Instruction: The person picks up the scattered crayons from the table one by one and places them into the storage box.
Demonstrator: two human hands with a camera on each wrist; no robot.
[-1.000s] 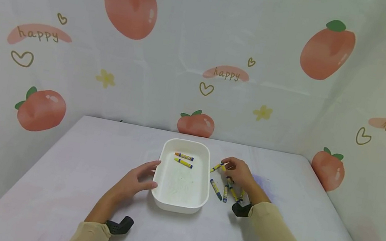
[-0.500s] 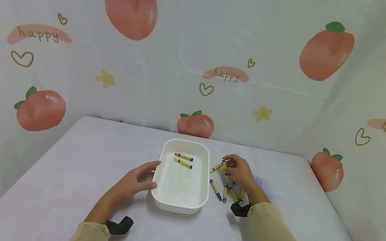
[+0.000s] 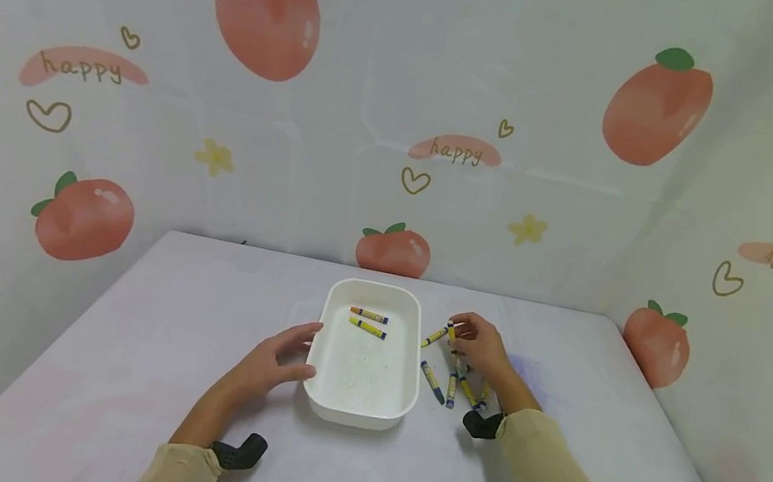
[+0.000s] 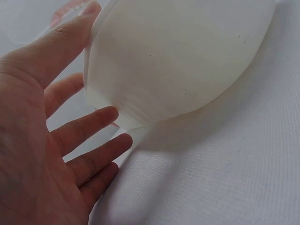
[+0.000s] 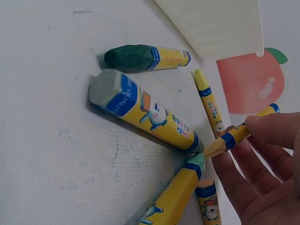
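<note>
The left hand [image 3: 269,361] lies along the left side of a white plastic tray [image 3: 364,385]. Its thumb touches the rim, and its other fingers extend loosely beside the outer wall in the left wrist view. To the right of the tray, the right hand [image 3: 483,351] pinches a crayon [image 5: 240,133] with a pale orange tip and yellow wrapper, the tip angled down toward the table. Around that hand lie a grey crayon [image 5: 150,112], a light green crayon [image 5: 178,192], a dark green crayon [image 5: 136,57] and a yellow crayon [image 5: 210,104].
Inside the tray, toward the far end, are an orange crayon [image 3: 369,316] and a yellow-tipped crayon [image 3: 367,328]. Another crayon [image 5: 209,204] lies partly below the right fingers. A white cloth covers the table [image 3: 131,369], backed by a fruit-printed curtain [image 3: 320,180].
The crayon between the right fingers shows more fully and stands more upright than a second ago. The left hand and tray keep their places.
</note>
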